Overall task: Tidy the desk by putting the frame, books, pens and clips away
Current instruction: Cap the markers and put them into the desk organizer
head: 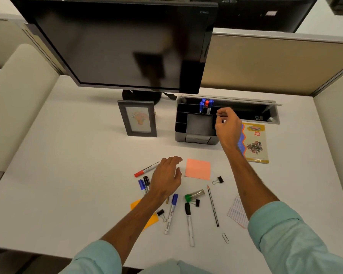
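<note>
- Up at the back, the right hand (227, 127) hangs over the right side of a boxy black plastic desk organiser (194, 125), its fingertips curled together in a tight pinch (whatever sits between them is too small to make out).
- Capped blue and red markers (206, 105) stand upright in the organiser's rear slot.
- The left hand (166, 176) is spread and relaxed, holding nothing, over the smooth white desk (77, 165) beside a square pink sticky note (198, 169).
- Scattered near it lie a red-capped marker (146, 169), a blue-capped marker (171, 212), a black-capped marker (189, 224), a slim dark pencil (213, 206), a black binder clip (218, 180) and a bent-wire paper clip (225, 238).
- A dark grey rectangular picture frame (138, 119) stands upright left of the organiser.
- A thin glossy booklet (254, 143) lies flat just right of it.
</note>
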Available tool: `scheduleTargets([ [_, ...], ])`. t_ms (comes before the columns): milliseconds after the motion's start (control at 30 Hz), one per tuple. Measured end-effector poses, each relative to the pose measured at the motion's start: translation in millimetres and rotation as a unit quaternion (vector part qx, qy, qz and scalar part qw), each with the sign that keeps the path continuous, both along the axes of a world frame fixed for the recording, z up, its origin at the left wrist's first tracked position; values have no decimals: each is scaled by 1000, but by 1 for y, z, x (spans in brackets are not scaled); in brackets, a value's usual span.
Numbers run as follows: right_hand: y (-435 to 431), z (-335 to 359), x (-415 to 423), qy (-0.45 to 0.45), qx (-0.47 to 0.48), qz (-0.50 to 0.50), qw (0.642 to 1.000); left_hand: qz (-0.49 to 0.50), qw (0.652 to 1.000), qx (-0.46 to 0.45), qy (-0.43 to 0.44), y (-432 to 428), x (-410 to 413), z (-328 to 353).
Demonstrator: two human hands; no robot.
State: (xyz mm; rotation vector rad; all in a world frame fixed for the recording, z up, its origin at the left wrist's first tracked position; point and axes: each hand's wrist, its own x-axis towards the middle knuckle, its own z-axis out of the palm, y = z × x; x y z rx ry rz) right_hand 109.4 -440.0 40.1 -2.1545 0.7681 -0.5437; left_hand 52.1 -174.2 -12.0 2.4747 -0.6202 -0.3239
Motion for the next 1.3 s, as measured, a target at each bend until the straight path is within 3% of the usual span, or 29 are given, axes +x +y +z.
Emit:
scheduleTargets([
  [200,56,-19,-76,-20,2,-15,1000,-6,998,51,36,-7,-37,-4],
  [467,90,-40,-163,49,19,34,998,6,994,104,46,-3,-91,-11],
  [933,104,-61,-234,134,34,44,989,36,980,187,52,-7,-146,-26],
  [1167,96,-54,-235,131,67,66,987,50,989,121,71,-4,-140,-15],
  [1300,98,-53,-226,112,146,146,972,34,998,50,31,-4,-130,-4],
])
